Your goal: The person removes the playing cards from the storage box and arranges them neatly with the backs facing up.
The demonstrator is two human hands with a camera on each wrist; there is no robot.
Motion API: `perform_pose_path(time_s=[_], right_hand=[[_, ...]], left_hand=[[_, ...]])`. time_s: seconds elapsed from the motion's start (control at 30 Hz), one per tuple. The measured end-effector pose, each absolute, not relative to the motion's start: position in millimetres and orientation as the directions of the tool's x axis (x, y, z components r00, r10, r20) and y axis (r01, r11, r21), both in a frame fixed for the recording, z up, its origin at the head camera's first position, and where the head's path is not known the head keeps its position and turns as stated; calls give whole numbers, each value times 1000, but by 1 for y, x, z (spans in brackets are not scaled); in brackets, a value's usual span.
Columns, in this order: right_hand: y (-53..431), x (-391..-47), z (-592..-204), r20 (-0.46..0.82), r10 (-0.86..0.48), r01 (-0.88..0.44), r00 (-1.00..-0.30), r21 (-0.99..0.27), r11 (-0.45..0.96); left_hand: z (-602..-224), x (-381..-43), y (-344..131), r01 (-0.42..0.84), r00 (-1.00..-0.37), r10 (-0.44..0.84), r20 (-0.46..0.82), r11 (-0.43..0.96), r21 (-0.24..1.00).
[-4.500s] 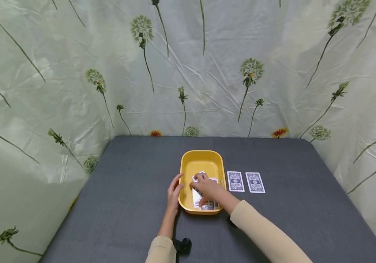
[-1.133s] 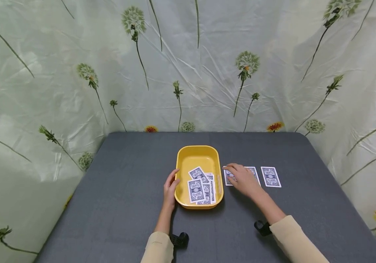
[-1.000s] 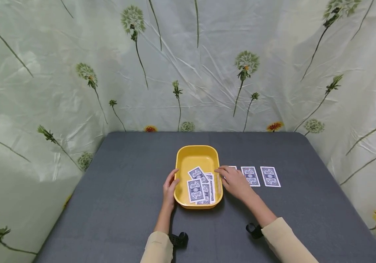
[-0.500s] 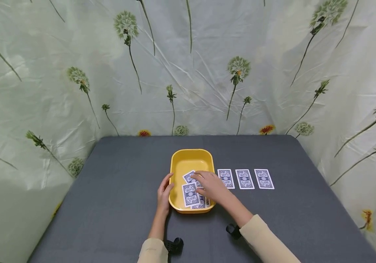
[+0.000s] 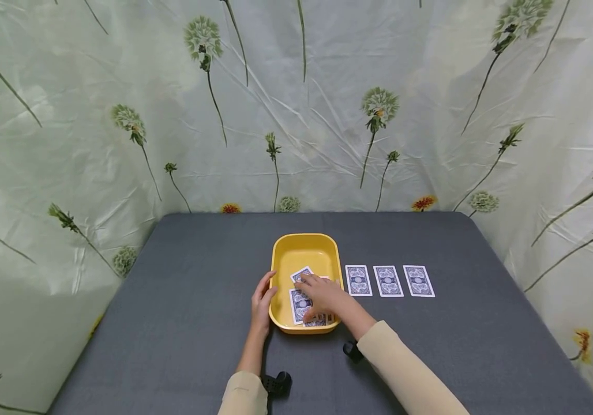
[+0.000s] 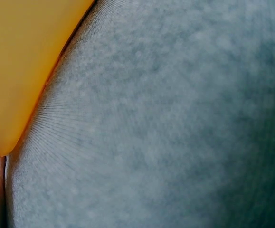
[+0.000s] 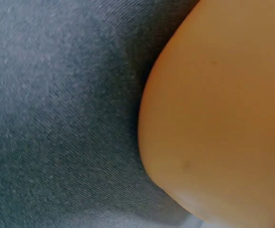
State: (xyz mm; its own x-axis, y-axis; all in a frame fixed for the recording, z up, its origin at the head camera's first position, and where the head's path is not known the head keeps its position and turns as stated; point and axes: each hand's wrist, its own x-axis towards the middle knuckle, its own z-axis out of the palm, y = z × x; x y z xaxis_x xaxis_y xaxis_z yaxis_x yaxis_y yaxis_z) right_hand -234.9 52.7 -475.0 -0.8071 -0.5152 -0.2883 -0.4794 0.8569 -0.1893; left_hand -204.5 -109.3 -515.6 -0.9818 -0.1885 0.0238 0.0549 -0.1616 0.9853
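Observation:
In the head view a yellow plastic tray [image 5: 304, 242] stands on the table. Several playing cards [image 5: 300, 305] lie overlapping inside it, blue-patterned backs up. My left hand [image 5: 261, 302] holds the tray's left side, thumb and fingers at the rim. Over the cards, my right hand [image 5: 322, 297] reaches in across the right rim, with fingers and thumb spread apart on the pile. It covers part of the cards, and no card is seen lifted. Both wrist views show mostly the tray wall [image 6: 23, 57], [image 7: 218, 114]; only a bit of the left hand appears, none of the right.
Three face-down cards lie in a row right of the tray: a near card [image 5: 359, 280], a middle card [image 5: 388, 281] and a far-right card [image 5: 419, 281]. Dark grey cloth covers the table [image 5: 198, 276]. A flower-print curtain [image 5: 327, 127] hangs behind it.
A third card has come to lie beside the tray, nearest to it. My right hand has left that card and moved left into the tray. My left hand stays at the rim.

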Motion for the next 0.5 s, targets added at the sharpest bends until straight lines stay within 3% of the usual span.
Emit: perform_pose_path(time_s=[0.13,0.5], right_hand=[[50,-233,-481,-326,-504,-473,-800,-174,864],[50,-231,-484,-248,-565,-525,-786,-214,824]], left_hand=[[-520,-204,-109,57,-981,-191,25,-167,984],[-516,-205,-110,58,-981,-191,27,-159,986]])
